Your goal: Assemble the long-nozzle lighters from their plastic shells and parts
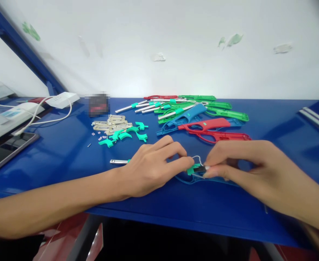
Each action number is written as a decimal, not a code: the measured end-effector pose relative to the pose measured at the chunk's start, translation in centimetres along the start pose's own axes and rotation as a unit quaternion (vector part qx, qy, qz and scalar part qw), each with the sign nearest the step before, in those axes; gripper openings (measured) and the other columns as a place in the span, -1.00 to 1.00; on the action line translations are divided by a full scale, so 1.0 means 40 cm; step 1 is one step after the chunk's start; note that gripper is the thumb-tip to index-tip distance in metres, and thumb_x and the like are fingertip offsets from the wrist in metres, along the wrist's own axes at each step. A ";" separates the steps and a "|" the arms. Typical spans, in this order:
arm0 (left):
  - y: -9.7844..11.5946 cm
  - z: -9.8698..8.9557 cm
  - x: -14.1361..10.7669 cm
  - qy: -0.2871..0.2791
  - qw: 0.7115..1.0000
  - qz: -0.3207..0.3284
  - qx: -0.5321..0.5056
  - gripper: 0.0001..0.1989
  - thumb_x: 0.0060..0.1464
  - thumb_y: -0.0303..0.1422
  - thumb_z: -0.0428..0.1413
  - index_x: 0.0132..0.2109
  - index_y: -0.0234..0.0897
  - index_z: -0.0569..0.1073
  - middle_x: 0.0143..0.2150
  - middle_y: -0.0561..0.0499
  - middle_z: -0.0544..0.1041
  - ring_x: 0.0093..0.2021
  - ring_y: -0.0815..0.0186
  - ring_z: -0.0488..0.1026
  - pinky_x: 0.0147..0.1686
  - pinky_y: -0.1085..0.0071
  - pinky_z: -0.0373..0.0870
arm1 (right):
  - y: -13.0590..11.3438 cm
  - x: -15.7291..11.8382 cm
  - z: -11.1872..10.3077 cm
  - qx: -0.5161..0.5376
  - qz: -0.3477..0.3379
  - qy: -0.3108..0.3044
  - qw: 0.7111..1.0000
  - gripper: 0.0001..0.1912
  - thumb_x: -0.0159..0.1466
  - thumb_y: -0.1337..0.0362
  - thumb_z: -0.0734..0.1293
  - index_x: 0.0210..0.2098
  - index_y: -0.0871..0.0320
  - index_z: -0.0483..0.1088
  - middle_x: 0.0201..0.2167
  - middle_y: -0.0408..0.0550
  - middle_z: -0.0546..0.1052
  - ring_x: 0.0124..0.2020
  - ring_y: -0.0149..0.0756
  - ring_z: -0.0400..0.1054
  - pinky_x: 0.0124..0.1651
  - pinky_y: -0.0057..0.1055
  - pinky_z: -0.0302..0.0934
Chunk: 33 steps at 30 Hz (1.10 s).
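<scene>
A blue half-shell of a long-necked lighter (186, 180) lies on the table under my hands. From beneath my left hand (151, 166) its metal tube (118, 162) sticks out to the left. Bent fingers of that hand press at a green trigger (192, 169) on the shell; the thumb is hidden. My right hand (246, 174) pinches a small black igniter piece (200, 169) with a whitish end, right beside the trigger. A thin white wire (198, 157) loops up between the two hands. Much of the shell is covered by my fingers.
Behind my hands lie red lighter shells (216, 125), blue shells (194, 113), green shells (230, 108) and metal tubes (145, 108). Left of these are loose green triggers (125, 135) and pale plastic parts (112, 125). A phone (12, 148) and white power adapter (63, 99) sit far left.
</scene>
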<state>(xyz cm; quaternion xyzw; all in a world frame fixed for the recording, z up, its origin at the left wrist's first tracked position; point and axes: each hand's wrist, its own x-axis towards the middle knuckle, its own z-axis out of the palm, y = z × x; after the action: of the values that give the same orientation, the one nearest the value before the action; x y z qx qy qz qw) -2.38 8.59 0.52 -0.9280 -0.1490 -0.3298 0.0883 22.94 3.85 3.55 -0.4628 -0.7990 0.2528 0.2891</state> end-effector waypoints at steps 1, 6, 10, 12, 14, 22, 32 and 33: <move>0.001 -0.002 0.002 -0.006 1.000 0.005 0.007 -0.74 0.43 -0.64 -0.02 0.01 -0.23 0.47 -0.15 -0.01 0.60 -0.23 0.32 0.41 -0.48 0.46 0.28 | 0.002 0.001 -0.004 0.009 0.002 -0.001 1.000 -0.66 0.40 -0.15 0.40 -0.36 -0.14 0.62 -0.46 -0.20 0.60 -0.46 -0.22 0.39 -0.47 -0.31 0.24; 0.005 -0.011 0.007 -0.032 0.999 0.019 0.023 -0.74 0.47 -0.61 -0.09 0.05 -0.25 0.43 -0.13 -0.05 0.60 -0.20 0.29 0.41 -0.49 0.46 0.32 | 0.008 0.000 -0.005 0.016 0.006 -0.012 1.000 -0.69 0.42 -0.09 0.40 -0.36 -0.11 0.60 -0.44 -0.22 0.60 -0.43 -0.24 0.39 -0.43 -0.30 0.21; 0.008 -0.013 0.006 -0.040 0.998 0.027 0.032 -0.78 0.49 -0.58 -0.08 0.05 -0.28 0.43 -0.12 -0.07 0.61 -0.17 0.28 0.42 -0.49 0.45 0.35 | 0.007 -0.002 -0.001 0.018 -0.002 -0.014 1.000 -0.73 0.43 -0.02 0.40 -0.37 -0.15 0.58 -0.47 -0.27 0.57 -0.46 -0.26 0.36 -0.44 -0.31 0.18; 0.008 -0.015 0.004 -0.046 0.998 0.028 0.033 -0.80 0.48 -0.58 -0.04 0.05 -0.29 0.44 -0.11 -0.08 0.62 -0.17 0.28 0.42 -0.46 0.45 0.38 | 0.005 -0.001 0.000 0.019 -0.007 -0.014 1.000 -0.75 0.43 0.01 0.41 -0.37 -0.15 0.57 -0.47 -0.28 0.58 -0.47 -0.26 0.38 -0.44 -0.30 0.19; 0.008 -0.015 0.002 -0.052 0.998 0.028 0.032 -0.80 0.47 -0.58 -0.03 0.04 -0.30 0.45 -0.10 -0.09 0.62 -0.16 0.28 0.42 -0.46 0.44 0.39 | 0.003 0.001 0.001 0.022 -0.010 -0.013 1.000 -0.75 0.43 0.03 0.41 -0.38 -0.15 0.56 -0.47 -0.29 0.59 -0.46 -0.26 0.40 -0.43 -0.29 0.21; 0.008 -0.013 0.002 -0.060 0.997 0.033 0.018 -0.79 0.47 -0.59 -0.02 0.01 -0.34 0.49 -0.08 -0.10 0.64 -0.14 0.27 0.44 -0.37 0.42 0.49 | -0.002 0.001 0.002 0.025 -0.018 -0.014 0.999 -0.77 0.44 0.09 0.39 -0.38 -0.14 0.56 -0.42 -0.28 0.63 -0.42 -0.23 0.48 -0.40 -0.29 0.27; 0.010 -0.014 0.005 -0.060 0.997 0.034 0.018 -0.77 0.49 -0.58 -0.06 0.03 -0.35 0.49 -0.08 -0.11 0.64 -0.13 0.25 0.43 -0.40 0.42 0.47 | -0.006 0.009 0.003 0.016 -0.035 -0.006 0.999 -0.73 0.45 0.12 0.38 -0.40 -0.10 0.56 -0.45 -0.29 0.62 -0.46 -0.32 0.42 -0.38 -0.36 0.26; 0.010 -0.013 0.005 -0.063 0.997 0.033 0.019 -0.78 0.48 -0.57 -0.04 0.03 -0.35 0.49 -0.08 -0.11 0.64 -0.13 0.25 0.43 -0.40 0.42 0.47 | -0.007 0.009 0.004 0.018 -0.034 -0.008 0.999 -0.73 0.45 0.12 0.37 -0.40 -0.09 0.56 -0.45 -0.27 0.62 -0.46 -0.30 0.42 -0.37 -0.34 0.27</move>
<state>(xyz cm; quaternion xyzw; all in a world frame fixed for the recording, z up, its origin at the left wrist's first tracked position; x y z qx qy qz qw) -2.40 8.11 1.02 -0.9497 -0.1298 -0.2643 0.1067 22.53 4.02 3.70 -0.4281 -0.8119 0.2608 0.2993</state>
